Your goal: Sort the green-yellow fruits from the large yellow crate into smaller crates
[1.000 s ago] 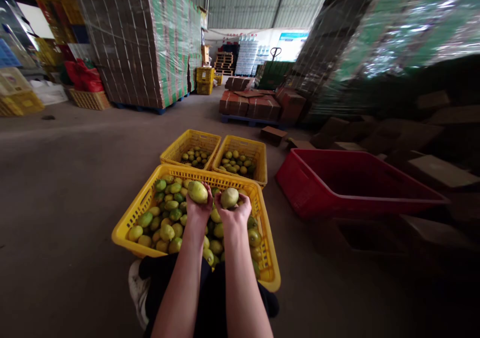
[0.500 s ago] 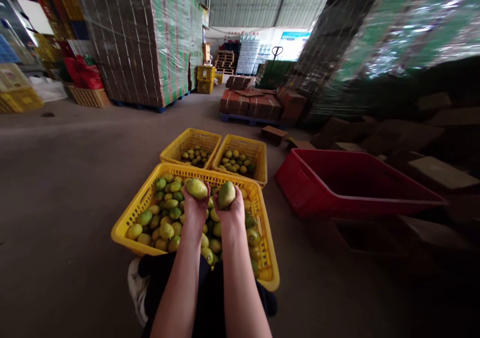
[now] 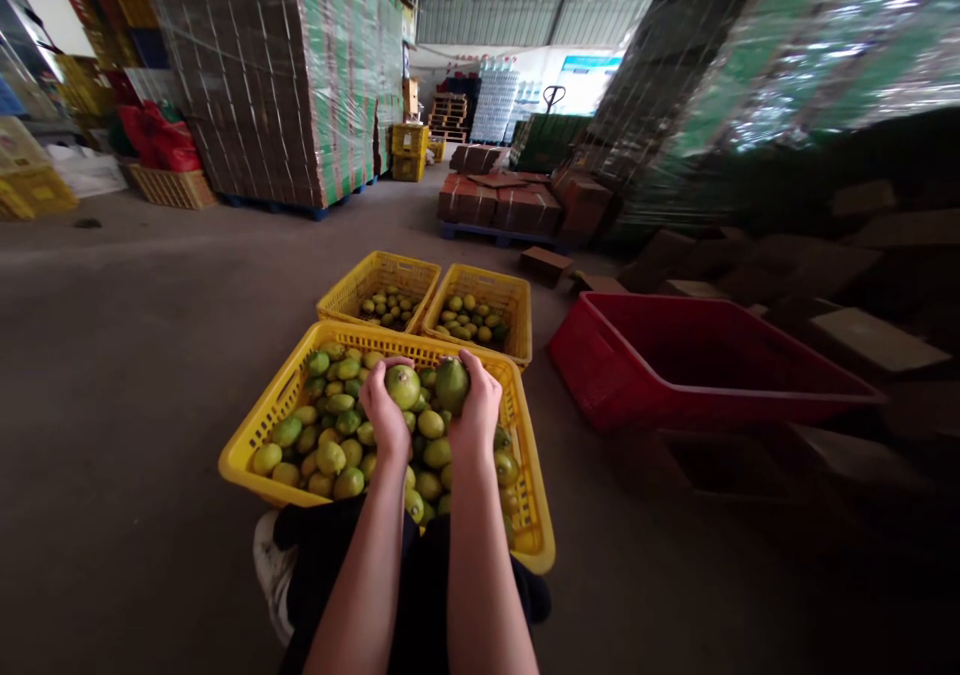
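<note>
My left hand (image 3: 384, 417) is wrapped around a yellow-green lemon (image 3: 403, 387), its tip turned towards me. Close beside it, my right hand (image 3: 480, 411) grips a darker green lemon (image 3: 451, 386). Both hands are held over a large yellow crate (image 3: 537, 515), which stands in front of my knees. Many loose lemons (image 3: 340, 404), green to yellow, lie in this crate. My forearms cover part of them.
Two smaller yellow crates, left (image 3: 337, 298) and right (image 3: 521, 315), stand behind with lemons inside. On the right is a red tub (image 3: 600, 375), with cardboard boxes (image 3: 877, 340) around it. Wrapped pallet stacks (image 3: 240, 75) and a low pallet of cartons (image 3: 499, 205) stand farther back.
Both hands have turned inward, rotating the lemons in their grip. The left lemon's end now faces me, and my right fingers have come up around the right lemon's side.
</note>
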`<state>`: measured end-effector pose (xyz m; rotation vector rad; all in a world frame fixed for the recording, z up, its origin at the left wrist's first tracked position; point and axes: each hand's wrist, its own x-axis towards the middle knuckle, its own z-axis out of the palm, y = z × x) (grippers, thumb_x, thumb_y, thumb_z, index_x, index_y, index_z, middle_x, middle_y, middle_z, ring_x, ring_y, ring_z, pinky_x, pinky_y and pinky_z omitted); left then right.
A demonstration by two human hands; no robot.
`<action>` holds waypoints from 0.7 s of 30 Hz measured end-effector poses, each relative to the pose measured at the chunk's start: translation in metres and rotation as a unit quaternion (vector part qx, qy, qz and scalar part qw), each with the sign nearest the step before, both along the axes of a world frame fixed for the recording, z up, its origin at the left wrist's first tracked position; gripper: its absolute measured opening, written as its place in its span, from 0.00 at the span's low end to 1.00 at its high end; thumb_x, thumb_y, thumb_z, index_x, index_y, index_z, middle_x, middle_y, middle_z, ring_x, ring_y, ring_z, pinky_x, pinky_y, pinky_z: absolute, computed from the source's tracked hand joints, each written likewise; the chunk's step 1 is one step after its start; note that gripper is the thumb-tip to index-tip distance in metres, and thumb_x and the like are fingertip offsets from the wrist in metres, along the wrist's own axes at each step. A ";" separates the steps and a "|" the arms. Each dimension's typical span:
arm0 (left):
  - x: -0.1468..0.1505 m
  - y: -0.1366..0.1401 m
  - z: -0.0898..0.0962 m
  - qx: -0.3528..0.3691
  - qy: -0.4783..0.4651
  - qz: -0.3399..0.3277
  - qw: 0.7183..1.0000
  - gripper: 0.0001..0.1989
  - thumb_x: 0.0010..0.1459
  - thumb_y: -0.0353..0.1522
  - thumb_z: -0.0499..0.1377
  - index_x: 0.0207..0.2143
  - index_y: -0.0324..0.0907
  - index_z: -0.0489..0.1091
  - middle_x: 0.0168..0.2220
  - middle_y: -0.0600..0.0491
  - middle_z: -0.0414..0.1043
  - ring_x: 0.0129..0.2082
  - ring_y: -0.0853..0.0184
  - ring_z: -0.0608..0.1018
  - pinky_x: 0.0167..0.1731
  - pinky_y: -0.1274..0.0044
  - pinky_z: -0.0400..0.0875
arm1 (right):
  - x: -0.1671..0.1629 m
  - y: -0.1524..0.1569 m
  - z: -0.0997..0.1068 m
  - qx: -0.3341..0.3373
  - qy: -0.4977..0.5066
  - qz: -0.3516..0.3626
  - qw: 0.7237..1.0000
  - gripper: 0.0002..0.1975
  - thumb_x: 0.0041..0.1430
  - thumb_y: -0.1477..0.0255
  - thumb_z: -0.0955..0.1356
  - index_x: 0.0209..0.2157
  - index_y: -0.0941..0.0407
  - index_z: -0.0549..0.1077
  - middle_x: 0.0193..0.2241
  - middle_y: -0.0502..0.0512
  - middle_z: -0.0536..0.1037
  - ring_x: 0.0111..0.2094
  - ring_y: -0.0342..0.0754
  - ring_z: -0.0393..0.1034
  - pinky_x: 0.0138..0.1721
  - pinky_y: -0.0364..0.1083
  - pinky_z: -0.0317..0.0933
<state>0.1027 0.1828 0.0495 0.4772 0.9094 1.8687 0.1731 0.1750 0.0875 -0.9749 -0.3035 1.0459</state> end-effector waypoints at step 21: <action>0.023 -0.001 0.008 -0.174 -0.279 -0.225 0.917 0.09 0.54 0.39 0.59 0.30 0.43 0.73 0.27 0.52 0.76 0.38 0.59 0.82 0.32 0.76 0.74 | 0.009 0.006 -0.014 0.066 -0.514 -0.142 0.843 0.25 0.62 0.48 0.65 0.29 0.56 0.78 0.29 0.57 0.80 0.33 0.52 0.73 0.39 0.48 0.65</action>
